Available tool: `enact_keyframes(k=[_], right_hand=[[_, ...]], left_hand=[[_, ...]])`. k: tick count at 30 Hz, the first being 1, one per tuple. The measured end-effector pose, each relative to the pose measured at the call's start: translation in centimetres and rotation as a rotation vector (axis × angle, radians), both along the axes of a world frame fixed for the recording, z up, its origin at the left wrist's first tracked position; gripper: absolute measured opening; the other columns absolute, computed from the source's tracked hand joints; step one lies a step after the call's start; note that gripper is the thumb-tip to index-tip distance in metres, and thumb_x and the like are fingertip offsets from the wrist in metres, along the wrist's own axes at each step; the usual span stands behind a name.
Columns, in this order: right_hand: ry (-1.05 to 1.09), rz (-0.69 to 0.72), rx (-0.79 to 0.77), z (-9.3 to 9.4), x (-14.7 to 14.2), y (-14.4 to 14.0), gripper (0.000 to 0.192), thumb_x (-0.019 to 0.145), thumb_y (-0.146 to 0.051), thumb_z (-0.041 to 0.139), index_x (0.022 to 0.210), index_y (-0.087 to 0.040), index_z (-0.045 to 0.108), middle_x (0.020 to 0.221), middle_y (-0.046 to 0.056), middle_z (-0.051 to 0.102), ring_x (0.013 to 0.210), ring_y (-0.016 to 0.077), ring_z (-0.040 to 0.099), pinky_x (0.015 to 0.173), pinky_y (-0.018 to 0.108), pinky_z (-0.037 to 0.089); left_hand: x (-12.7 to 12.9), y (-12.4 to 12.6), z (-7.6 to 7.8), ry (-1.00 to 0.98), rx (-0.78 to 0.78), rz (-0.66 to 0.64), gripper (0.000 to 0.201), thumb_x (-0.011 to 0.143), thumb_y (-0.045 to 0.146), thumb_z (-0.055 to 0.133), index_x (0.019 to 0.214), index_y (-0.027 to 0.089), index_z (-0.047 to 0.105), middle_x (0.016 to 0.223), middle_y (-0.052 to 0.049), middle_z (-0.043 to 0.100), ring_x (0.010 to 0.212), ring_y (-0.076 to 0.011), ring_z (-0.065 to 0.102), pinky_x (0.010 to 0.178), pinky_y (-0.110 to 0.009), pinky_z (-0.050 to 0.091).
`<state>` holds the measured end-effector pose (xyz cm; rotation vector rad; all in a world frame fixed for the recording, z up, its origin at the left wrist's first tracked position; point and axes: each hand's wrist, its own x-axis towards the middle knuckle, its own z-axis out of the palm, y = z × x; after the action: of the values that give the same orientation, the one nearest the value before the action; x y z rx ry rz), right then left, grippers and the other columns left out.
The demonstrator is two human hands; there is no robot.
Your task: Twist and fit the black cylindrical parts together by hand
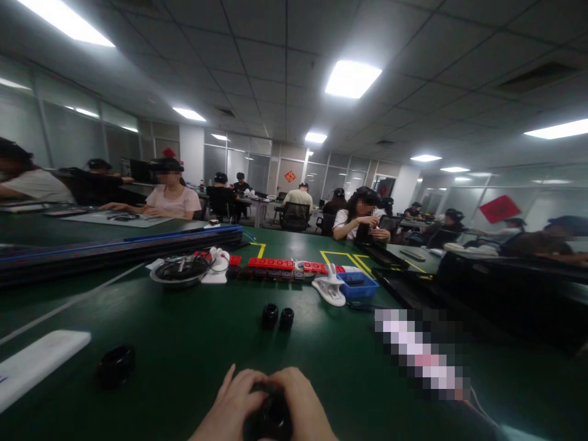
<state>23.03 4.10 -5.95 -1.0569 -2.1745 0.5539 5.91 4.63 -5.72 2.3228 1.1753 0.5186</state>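
Two bare hands meet at the bottom edge of the view, closed together around a small black round part (271, 416) that sits between them, mostly hidden by the fingers. The left hand (234, 404) curls in from the left with its fingers bent over the top of the part; the right hand (301, 401) wraps it from the right, knuckles up, so both hold it in a tight grasp just above a dark green table (184, 355). Farther out on the table, near the middle, two small black rings (277, 316) stand side by side, well apart from the hands. A larger black ring (116, 364) lies to the left, near a flat white slab (37, 361) at the left edge. Toward the far side sit a round dark dish (180, 271), a row of red blocks (271, 263), a white clip-like tool (329, 288) and a blue tray (358, 285) just beside it, with yellow tape lines (342, 254) behind. Around the room, several people sit at other green tables under bright ceiling light panels (351, 78), with glass partition walls at the back.
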Motion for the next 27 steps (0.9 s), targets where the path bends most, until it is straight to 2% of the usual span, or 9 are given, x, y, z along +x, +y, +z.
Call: enact_keyframes(k=[3,6,9,11,14,17,21,24,27], right_hand=[[0.063,0.054,-0.034,1.5,0.1,-0.9,0.05,0.059,-0.021,0.064,0.107,-0.017,0.051,0.096,0.009,0.059,0.085,0.0224,0.055,0.076,0.036,0.046],[0.09,0.145,0.005,2.4,0.4,-1.6,0.055,0.063,-0.013,0.052,0.117,-0.015,0.043,0.108,0.01,0.056,0.095,0.021,0.053,0.084,0.035,0.042],[0.071,0.209,0.032,2.7,0.5,-1.8,0.06,0.062,-0.017,0.056,0.121,-0.015,0.04,0.111,0.01,0.054,0.098,0.0217,0.051,0.087,0.036,0.04],[0.067,0.164,0.045,2.8,0.5,-1.8,0.062,0.061,-0.027,0.065,0.118,-0.015,0.043,0.109,0.01,0.054,0.096,0.0227,0.051,0.086,0.037,0.04],[0.024,0.023,0.036,2.6,0.3,-1.6,0.065,0.054,-0.04,0.073,0.108,-0.015,0.05,0.1,0.009,0.055,0.089,0.023,0.051,0.08,0.037,0.042],[0.007,-0.013,0.039,2.2,0.4,-1.5,0.057,0.055,-0.038,0.073,0.103,-0.017,0.052,0.093,0.006,0.055,0.085,0.0218,0.051,0.077,0.036,0.043],[0.122,0.041,0.073,1.8,0.6,-1.5,0.043,0.064,-0.02,0.06,0.106,-0.018,0.049,0.095,0.007,0.056,0.088,0.0196,0.052,0.077,0.032,0.044],[0.139,0.157,0.1,2.1,0.7,-1.6,0.056,0.062,-0.015,0.052,0.116,-0.016,0.041,0.107,0.009,0.053,0.096,0.0198,0.051,0.083,0.033,0.043],[0.11,0.212,0.119,2.5,0.7,-1.6,0.062,0.06,-0.02,0.056,0.119,-0.013,0.039,0.111,0.011,0.051,0.1,0.0217,0.049,0.088,0.036,0.039]], left_hand=[[-0.1,-0.2,0.1,-0.001,-0.004,-0.016,0.039,0.059,0.033,0.068,0.098,0.028,0.063,0.114,-0.005,0.051,0.111,-0.031,0.042,0.1,-0.06,0.004],[-0.1,-0.4,0.3,-0.008,0.017,-0.011,0.042,0.06,0.03,0.066,0.102,0.029,0.06,0.113,-0.005,0.051,0.111,-0.0297,0.042,0.101,-0.059,0.006],[0.0,-0.5,0.3,0.016,0.035,-0.009,0.043,0.058,0.029,0.068,0.1,0.028,0.061,0.113,-0.005,0.052,0.111,-0.0302,0.042,0.102,-0.058,0.008],[-0.1,-0.4,0.2,0.03,0.043,-0.004,0.045,0.057,0.032,0.07,0.101,0.027,0.061,0.115,-0.006,0.051,0.112,-0.0311,0.041,0.101,-0.058,0.008],[-0.1,-0.3,0.0,0.025,0.051,-0.012,0.048,0.058,0.037,0.07,0.105,0.028,0.059,0.117,-0.006,0.05,0.113,-0.0314,0.041,0.1,-0.059,0.01],[0.0,-0.4,0.0,0.023,0.067,-0.006,0.045,0.059,0.036,0.068,0.103,0.028,0.06,0.115,-0.006,0.051,0.111,-0.0306,0.042,0.1,-0.058,0.012],[0.1,-0.6,0.3,0.027,0.058,0.002,0.043,0.06,0.032,0.066,0.102,0.028,0.06,0.114,-0.005,0.051,0.11,-0.0301,0.043,0.101,-0.057,0.012],[-0.1,-0.5,0.2,0.018,0.051,-0.015,0.041,0.061,0.029,0.064,0.101,0.027,0.06,0.115,-0.005,0.051,0.111,-0.0299,0.042,0.102,-0.057,0.011],[-0.2,-0.3,-0.3,0.02,0.066,-0.027,0.039,0.061,0.031,0.065,0.1,0.027,0.061,0.115,-0.004,0.051,0.111,-0.0301,0.042,0.102,-0.056,0.011]])
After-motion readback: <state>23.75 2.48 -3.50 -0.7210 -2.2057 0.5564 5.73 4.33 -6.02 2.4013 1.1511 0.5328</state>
